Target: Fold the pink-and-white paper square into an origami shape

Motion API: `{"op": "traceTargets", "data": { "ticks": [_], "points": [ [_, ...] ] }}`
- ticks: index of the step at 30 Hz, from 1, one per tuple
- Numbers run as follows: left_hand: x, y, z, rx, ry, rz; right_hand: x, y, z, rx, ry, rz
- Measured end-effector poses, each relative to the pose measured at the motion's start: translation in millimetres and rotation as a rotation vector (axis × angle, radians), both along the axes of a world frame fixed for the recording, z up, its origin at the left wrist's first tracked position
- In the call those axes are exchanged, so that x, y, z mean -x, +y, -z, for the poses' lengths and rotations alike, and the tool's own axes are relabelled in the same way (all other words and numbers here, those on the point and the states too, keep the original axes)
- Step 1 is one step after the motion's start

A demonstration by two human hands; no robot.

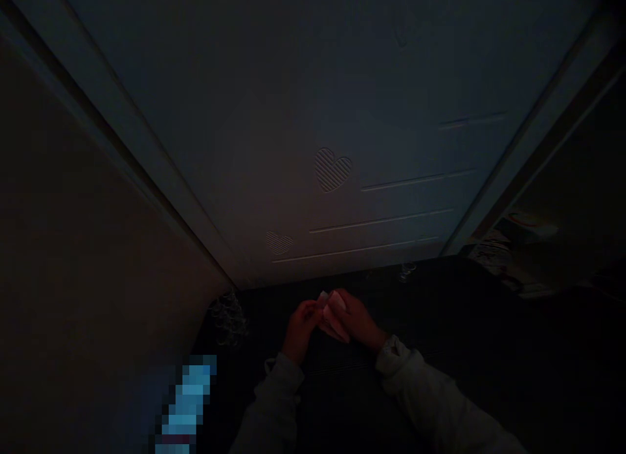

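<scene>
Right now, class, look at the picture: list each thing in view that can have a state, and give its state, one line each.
Pink item: bent or folded, held between both hands; material unclear.
Left hand: fingers curled, gripping it.
Right hand: closed around it.
Left sleeve: down to the wrist.
Right sleeve: down to the wrist.
Bright blue patch: lit, pixelated, unreadable.

Light: very dim, faintly bluish across panel
Panel (235, 95): pale, with ribbed hearts (332, 171) and straight grooves (405, 181)
Frame (88, 82): strips along both panel sides
Left wall (73, 206): plain, brownish
Tabletop (464, 349): dark, below panel
Lower left: bright blue pixelated patch (188, 402)
</scene>
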State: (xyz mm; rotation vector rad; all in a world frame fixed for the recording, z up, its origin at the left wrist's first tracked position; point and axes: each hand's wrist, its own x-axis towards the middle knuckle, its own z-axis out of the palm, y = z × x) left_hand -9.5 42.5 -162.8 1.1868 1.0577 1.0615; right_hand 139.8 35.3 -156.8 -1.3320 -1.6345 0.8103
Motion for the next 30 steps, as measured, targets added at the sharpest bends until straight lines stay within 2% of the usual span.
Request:
{"op": "traceTargets", "data": {
  "ticks": [30],
  "points": [
    [-0.6, 0.1, -0.6, 0.004, -0.001, 0.0, -0.3, 0.6, 1.2, 0.013, 0.004, -0.004]
  ]
}}
